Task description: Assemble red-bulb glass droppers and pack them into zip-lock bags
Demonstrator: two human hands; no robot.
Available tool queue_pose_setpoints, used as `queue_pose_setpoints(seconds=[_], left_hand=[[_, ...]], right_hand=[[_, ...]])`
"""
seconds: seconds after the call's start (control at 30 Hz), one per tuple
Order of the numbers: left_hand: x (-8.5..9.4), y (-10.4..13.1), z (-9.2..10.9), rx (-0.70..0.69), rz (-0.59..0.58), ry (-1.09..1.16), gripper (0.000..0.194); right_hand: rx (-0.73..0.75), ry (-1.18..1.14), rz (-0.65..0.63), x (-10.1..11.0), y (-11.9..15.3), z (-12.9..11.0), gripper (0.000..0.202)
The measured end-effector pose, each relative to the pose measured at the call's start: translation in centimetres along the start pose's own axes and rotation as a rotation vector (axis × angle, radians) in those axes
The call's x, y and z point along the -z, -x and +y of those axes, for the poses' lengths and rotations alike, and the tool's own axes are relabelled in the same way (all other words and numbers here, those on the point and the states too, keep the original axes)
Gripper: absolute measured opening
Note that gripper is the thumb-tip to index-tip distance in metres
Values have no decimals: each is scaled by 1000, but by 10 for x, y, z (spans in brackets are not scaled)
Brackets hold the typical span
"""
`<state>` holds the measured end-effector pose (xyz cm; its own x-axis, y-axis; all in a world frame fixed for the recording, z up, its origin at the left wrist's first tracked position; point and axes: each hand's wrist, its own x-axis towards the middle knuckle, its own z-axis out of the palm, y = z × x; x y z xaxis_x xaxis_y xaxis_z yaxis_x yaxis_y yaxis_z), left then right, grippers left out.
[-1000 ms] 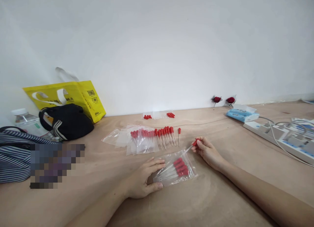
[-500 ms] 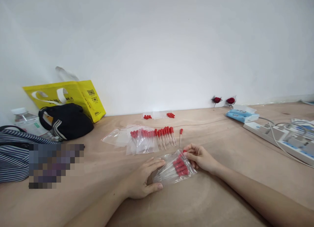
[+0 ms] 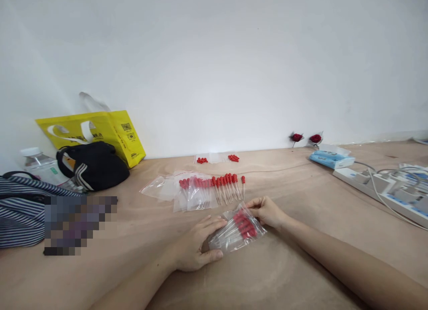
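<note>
A clear plastic zip bag (image 3: 220, 241) lies on the table before me, holding several glass droppers with red rubber bulbs (image 3: 246, 227). My left hand (image 3: 195, 245) is around its left end, thumb at the lower edge and fingers at the upper one. At the bag's upper right edge, my right hand (image 3: 265, 212) is closed in a pinch, its fingertips partly hidden. Just beyond that hand lies a single red-bulbed dropper (image 3: 243, 180). To its left, more droppers (image 3: 227, 185) lie in a row, the left part overlapped by clear bags (image 3: 197, 200).
Small bags with red bulbs (image 3: 233, 158) lie by the wall. At left are a yellow bag (image 3: 115, 131), a black pouch (image 3: 103, 167), a bottle (image 3: 40, 165) and striped cloth (image 3: 18, 216). A tissue pack (image 3: 331, 159), power strip (image 3: 377, 192) and red roses (image 3: 315, 139) are at right.
The red bulb at my right fingertips no longer shows there. My right hand has shifted slightly left along the bag's upper edge. The single dropper lies closer to the row. My left hand stays put.
</note>
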<state>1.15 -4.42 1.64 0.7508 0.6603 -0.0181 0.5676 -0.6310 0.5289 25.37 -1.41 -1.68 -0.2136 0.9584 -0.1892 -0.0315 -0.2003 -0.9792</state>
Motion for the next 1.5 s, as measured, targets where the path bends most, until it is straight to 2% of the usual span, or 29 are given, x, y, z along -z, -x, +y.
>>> queue_pose_setpoints(seconds=[0.13,0.23,0.3,0.37,0.47,0.63,0.7,0.8,0.87,1.0,1.07,1.1,1.13,1.17,1.33,1.4,1.5], left_hand=[[1,-1,1,-33,15,5,59],[2,-2,3,-56,13,-2,55],[2,-2,3,-54,6,-8,52],[1,-2,2,-40,6,-9,51],[0,-2,2,-16,8,-11,50],[1,-2,4,-63,29,-1,48],[2,-3,2,-98,87,1,43],[2,-6,-3,-94,269,-41,30],[4,-7,-9,-31,420,-93,20],[13,-11,-32,174,709,-229,15],[23,-13,-49,342,822,-302,14],[29,-13,-59,470,864,-338,12],[36,-14,-69,611,876,-372,13],[44,-14,-80,692,900,-382,15],[78,-10,-128,1015,949,-358,33],[89,-8,-143,1091,941,-336,38],[102,-7,-159,1128,920,-294,38]], right_hand=[[57,51,202,-3,-6,3,31],[68,82,250,0,-5,0,31],[-22,143,180,6,-1,-5,27],[-65,191,48,10,5,-9,31],[41,211,-144,12,12,-9,38],[180,329,-207,14,17,-4,27],[207,372,-271,23,18,-8,23],[203,480,-359,49,17,-22,18],[194,607,-328,71,10,-35,15],[209,1087,43,107,-19,-54,4],[208,1165,149,114,-38,-58,12],[206,1183,187,115,-48,-58,16],[203,1194,217,114,-57,-57,18],[200,1210,247,112,-65,-56,20],[215,1255,341,96,-93,-46,25],[231,1255,378,90,-96,-45,26],[245,1242,472,78,-93,-44,29]])
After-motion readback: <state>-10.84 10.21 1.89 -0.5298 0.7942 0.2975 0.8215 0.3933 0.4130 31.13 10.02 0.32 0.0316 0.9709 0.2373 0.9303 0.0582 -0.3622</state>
